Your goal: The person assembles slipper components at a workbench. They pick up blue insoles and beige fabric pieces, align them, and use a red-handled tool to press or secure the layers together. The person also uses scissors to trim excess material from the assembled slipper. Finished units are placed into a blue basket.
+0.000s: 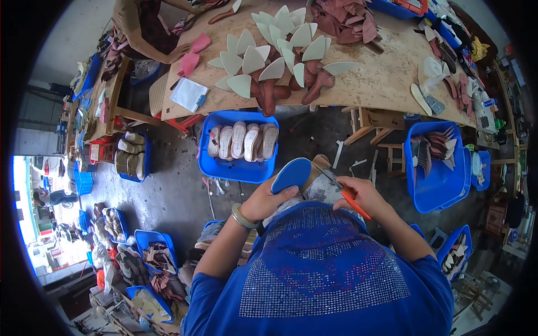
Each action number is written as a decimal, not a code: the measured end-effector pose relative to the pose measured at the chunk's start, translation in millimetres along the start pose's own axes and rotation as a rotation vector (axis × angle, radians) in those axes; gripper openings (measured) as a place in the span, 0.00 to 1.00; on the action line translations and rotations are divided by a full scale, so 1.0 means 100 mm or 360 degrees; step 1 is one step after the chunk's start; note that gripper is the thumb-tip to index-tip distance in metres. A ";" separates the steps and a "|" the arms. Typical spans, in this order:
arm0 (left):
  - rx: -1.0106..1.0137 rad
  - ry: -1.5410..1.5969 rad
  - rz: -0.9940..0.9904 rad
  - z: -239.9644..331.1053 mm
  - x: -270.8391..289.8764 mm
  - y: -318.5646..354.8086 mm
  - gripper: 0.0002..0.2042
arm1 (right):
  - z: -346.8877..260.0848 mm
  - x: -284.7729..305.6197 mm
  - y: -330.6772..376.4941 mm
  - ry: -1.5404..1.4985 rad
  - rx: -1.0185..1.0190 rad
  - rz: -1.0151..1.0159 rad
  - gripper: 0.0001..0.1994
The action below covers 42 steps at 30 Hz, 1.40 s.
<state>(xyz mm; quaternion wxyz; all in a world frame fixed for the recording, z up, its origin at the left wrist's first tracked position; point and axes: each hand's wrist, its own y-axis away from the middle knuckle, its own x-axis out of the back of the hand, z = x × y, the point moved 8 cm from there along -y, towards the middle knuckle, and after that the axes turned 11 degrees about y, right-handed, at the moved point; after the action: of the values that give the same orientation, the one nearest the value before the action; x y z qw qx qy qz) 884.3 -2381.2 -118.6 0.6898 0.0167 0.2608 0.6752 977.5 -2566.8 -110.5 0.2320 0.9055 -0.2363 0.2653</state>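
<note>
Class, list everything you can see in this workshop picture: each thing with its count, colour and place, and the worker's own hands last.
Shoe sole: one, blue, in the left hand.
Scissors: one pair, orange handles, in the right hand, blades at the sole's edge.
Blue tub: one, on the floor ahead, holding a row of five pale insoles.
Wooden table: one, tan, across the top.
Pale pointed sole pieces: many, cream, fanned on the table.
Second blue tub: one, right, with dark pieces.
Another person: one, top left, at the table.
Bangle: one, pale, left wrist.
Left hand: grip on the sole.
Right hand: grip on the scissors.
</note>
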 end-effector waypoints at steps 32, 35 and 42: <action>-0.0438 0.0675 0.1214 0.14 -0.05 0.02 0.21 | 0.93 0.48 -1.61 -0.1370 -0.0169 -0.0569 0.17; -0.0557 0.0727 0.1345 0.12 -0.05 0.13 0.21 | 0.70 0.34 -1.70 -0.1313 -0.0123 -0.0782 0.17; -0.0691 0.1050 0.1698 -0.05 -0.10 0.56 0.20 | 0.20 -0.01 -1.99 -0.0923 0.0001 -0.1122 0.19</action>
<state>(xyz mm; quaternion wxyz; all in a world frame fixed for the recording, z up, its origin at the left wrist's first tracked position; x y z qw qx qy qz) 831.0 -2387.2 -98.3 0.1326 -0.2034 0.2725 0.9310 1093.6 -2421.3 -184.9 0.2322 0.9676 0.0312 -0.0943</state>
